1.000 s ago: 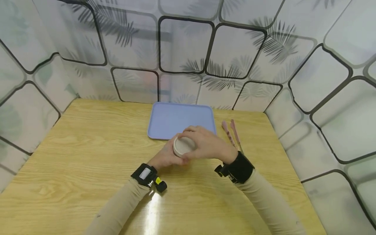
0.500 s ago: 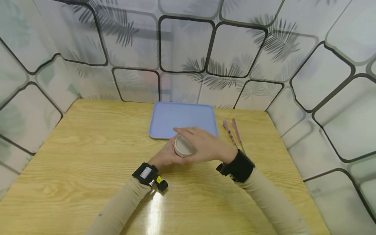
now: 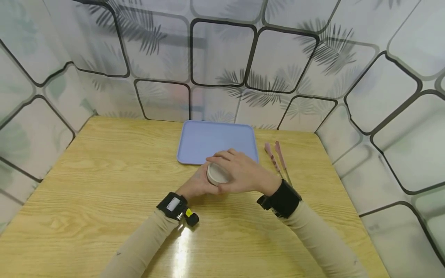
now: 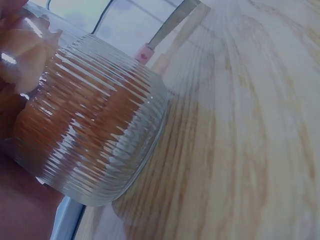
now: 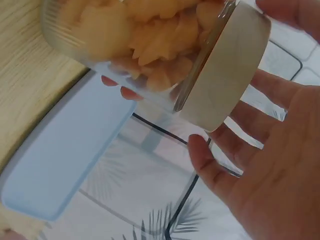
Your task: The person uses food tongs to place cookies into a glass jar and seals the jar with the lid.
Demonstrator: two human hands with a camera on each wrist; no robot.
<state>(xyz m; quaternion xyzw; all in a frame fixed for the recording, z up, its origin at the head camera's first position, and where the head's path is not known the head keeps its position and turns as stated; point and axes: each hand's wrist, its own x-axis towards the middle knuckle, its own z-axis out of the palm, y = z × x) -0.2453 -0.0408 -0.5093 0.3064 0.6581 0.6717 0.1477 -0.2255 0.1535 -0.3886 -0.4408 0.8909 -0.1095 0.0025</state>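
A ribbed glass jar [image 4: 100, 115] with a pale beige lid [image 3: 217, 174] is between my two hands over the middle of the table. Orange-brown, ridged snack pieces [image 5: 162, 37] show through its glass. My left hand [image 3: 196, 183] grips the jar's body from the left, and its fingertips [image 5: 131, 93] show behind the glass. From the right, my right hand [image 3: 245, 172] holds the lid, with fingers and thumb curved around its rim. Whether the jar's base touches the table is hard to tell.
A blue tray [image 3: 217, 141] lies just beyond my hands, near the patterned curtain [image 3: 222, 54]. Two pink-handled utensils [image 3: 280, 154] lie right of the tray, partly behind my right wrist. The wooden table [image 3: 104, 162] extends left and toward me.
The fingers of my right hand straightened across the lid half a second ago and are now bent around its rim again. My left hand and the jar stay nearly in place.
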